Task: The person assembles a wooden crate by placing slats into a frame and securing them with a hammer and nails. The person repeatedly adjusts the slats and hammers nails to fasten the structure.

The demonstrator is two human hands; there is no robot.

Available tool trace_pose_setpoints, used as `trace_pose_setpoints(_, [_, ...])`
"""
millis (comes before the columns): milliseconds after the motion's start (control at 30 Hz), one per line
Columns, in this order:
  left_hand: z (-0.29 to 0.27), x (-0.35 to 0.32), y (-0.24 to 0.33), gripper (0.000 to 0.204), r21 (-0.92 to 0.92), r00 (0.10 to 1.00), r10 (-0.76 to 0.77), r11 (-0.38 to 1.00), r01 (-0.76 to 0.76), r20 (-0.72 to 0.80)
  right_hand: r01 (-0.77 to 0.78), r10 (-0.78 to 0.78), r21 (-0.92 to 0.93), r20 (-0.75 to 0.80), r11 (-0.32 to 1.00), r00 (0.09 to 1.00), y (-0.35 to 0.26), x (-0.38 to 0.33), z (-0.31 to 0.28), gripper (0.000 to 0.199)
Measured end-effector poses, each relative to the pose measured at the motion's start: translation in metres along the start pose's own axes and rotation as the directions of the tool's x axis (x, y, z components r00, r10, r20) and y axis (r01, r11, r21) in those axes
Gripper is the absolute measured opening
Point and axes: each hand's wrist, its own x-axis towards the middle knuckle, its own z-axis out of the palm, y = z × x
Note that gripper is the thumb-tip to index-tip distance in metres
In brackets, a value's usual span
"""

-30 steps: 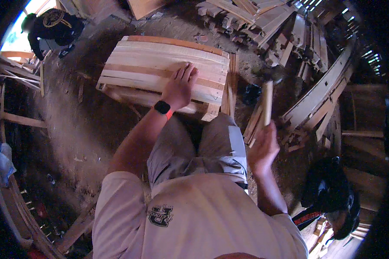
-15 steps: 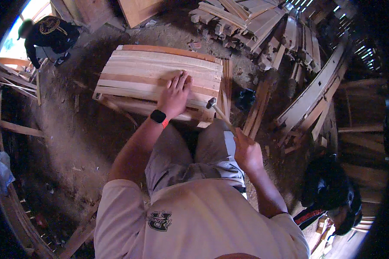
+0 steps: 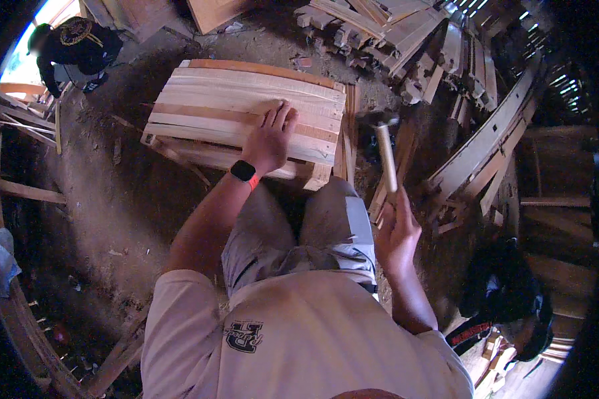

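Directly around you, the dirt ground (image 3: 106,206) forms the working area. On the far right lies a large pile of boards (image 3: 396,43); a long pale board (image 3: 489,136) slants along the right side, nearer to you. One person (image 3: 83,50) in dark clothing is bent over at the far left; another person (image 3: 499,286) in dark clothing is at the near right.

Your slatted wooden crate (image 3: 239,90) is located in front of you, just beyond your knees, with its pale slats running from left to right. One reddish strip (image 3: 259,70) lines its far edge.

The hammer (image 3: 386,156) is to the right of the crate and apart from it; its head, blurred, points to the far side. Your right hand (image 3: 399,233) has its fingers wrapped around the near end of the handle. Your left hand (image 3: 268,141) rests on the crate's upper face, right of centre, fingers extended and grasping nothing. Your left wrist carries a dark-faced watch (image 3: 243,171).
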Motion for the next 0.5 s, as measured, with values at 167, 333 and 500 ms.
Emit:
trace_pose_setpoints(167, [0.002, 0.001, 0.011, 0.074, 0.015, 0.999, 0.005, 1.0, -0.006, 0.053, 0.014, 0.051, -0.205, 0.309, 0.979, 0.95, 0.025, -0.017, 0.018, 0.043])
trace_pose_setpoints(333, [0.002, -0.004, 0.002, 0.066, -0.01, 0.999, -0.001, 1.0, 0.002, 0.053, -0.024, 0.03, -0.059, 0.099, 0.998, 0.995, 0.005, -0.001, -0.004, 0.04])
trace_pose_setpoints(500, [-0.006, 0.001, 0.011, 0.066, -0.019, 0.997, -0.008, 1.0, 0.009, 0.072, -0.027, 0.034, -0.058, 0.135, 0.998, 0.99, 0.015, -0.014, 0.017, 0.04])
